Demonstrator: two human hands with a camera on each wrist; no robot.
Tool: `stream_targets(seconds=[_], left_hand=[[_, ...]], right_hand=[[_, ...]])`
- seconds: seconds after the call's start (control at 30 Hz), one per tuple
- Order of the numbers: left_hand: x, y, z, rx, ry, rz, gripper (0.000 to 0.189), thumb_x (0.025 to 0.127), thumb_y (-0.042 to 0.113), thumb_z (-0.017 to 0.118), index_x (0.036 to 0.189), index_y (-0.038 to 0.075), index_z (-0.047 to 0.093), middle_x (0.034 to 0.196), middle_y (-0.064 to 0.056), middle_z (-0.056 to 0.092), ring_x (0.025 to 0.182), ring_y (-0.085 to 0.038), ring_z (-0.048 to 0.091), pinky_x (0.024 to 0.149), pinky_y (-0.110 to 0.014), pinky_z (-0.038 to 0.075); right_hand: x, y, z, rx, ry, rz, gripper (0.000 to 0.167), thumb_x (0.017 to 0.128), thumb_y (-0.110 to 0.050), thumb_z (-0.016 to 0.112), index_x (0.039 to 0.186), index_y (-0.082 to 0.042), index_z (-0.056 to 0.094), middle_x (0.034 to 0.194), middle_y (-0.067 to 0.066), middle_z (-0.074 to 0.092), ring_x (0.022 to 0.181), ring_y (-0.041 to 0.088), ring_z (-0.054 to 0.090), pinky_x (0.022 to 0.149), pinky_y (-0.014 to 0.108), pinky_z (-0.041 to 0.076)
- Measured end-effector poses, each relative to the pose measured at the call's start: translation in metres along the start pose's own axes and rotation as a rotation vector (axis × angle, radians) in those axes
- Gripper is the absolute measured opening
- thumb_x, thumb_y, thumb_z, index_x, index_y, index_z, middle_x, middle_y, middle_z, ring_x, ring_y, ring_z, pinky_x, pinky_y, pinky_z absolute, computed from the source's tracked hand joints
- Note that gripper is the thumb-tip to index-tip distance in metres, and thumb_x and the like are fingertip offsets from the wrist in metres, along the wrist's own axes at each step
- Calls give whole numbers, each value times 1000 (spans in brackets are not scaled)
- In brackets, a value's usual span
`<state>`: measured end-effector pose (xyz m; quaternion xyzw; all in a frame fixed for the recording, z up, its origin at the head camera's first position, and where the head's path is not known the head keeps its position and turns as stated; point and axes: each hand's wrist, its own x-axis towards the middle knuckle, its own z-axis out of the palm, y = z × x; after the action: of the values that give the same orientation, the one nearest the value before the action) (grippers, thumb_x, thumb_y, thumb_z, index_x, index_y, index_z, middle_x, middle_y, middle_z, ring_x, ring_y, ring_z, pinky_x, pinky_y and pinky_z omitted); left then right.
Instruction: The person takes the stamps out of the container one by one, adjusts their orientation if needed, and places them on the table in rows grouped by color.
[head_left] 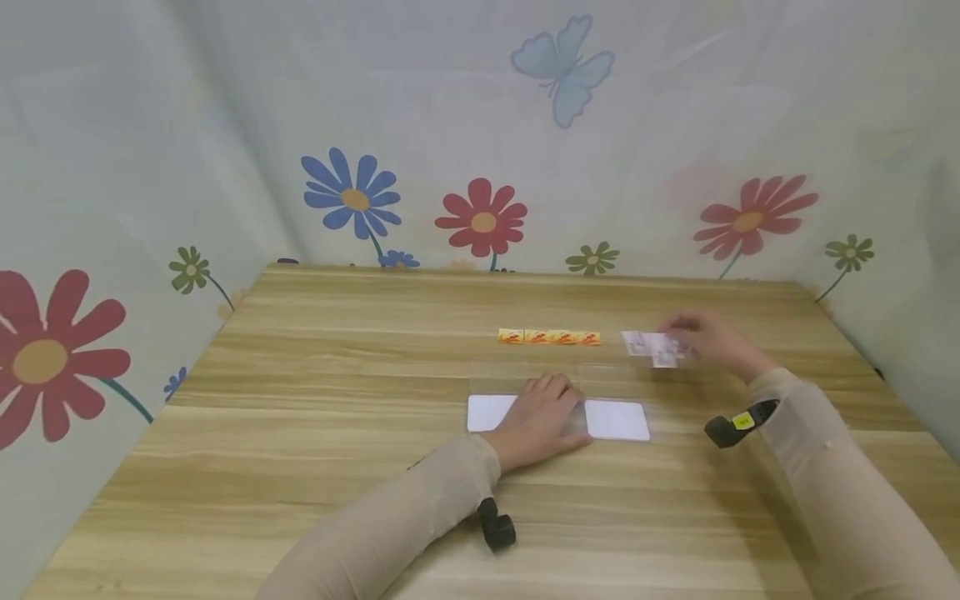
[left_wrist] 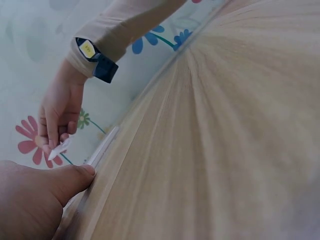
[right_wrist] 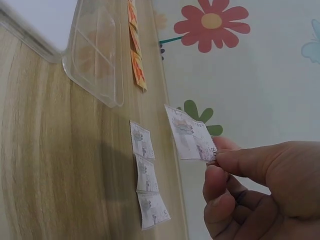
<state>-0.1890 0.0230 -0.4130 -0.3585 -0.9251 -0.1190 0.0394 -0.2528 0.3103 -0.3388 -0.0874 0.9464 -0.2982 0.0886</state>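
Observation:
Between its thumb and fingers my right hand [head_left: 708, 340] pinches a pale postage stamp [right_wrist: 192, 135] with perforated edges and a faint picture. The stamp is held up off the table, tilted. Below it, three similar pale stamps [right_wrist: 146, 175] lie in a row on the wood. My left hand [head_left: 536, 421] rests palm down between two shallow clear plastic cases, partly covering the left case [head_left: 489, 412]. The right case [head_left: 617, 420] lies beside its fingers. Both cases have white insides and transparent lids folded back. In the left wrist view, the left thumb [left_wrist: 70, 182] touches a case edge.
Orange-yellow stamps [head_left: 549, 337] lie in a row behind the cases, left of the pale ones. The wooden table [head_left: 300, 433] reaches back to a flower-printed curtain [head_left: 420, 108]. A black wrist camera [head_left: 724, 432] juts from the right sleeve.

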Motion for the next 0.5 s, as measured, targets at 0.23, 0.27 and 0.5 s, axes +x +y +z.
stream_targets(seconds=[0.23,0.27,0.5], left_hand=[[0,-1,-1,-5,-7,-1,55,87,54,60,127,16,57,125,-1,53,120,-19,48,106,-36,38],[0,-1,-1,-7,-9,-1,55,88,54,60,127,15,56,125,-1,53,120,-19,48,106,-36,38],[0,0,-1,-11,-10,-2,56,88,55,60,128,15,56,125,-1,53,120,-18,48,106,-36,38]], right_hand=[[1,6,-3,31,-4,23,30,102,-16,44,122,2,55,122,25,56,94,27,52,70,29,47],[2,8,-3,33,-3,27,30,102,-16,43,123,3,55,122,26,55,94,27,52,69,29,46],[7,22,-6,28,10,58,31,102,-15,41,124,4,54,119,25,55,93,27,51,70,28,46]])
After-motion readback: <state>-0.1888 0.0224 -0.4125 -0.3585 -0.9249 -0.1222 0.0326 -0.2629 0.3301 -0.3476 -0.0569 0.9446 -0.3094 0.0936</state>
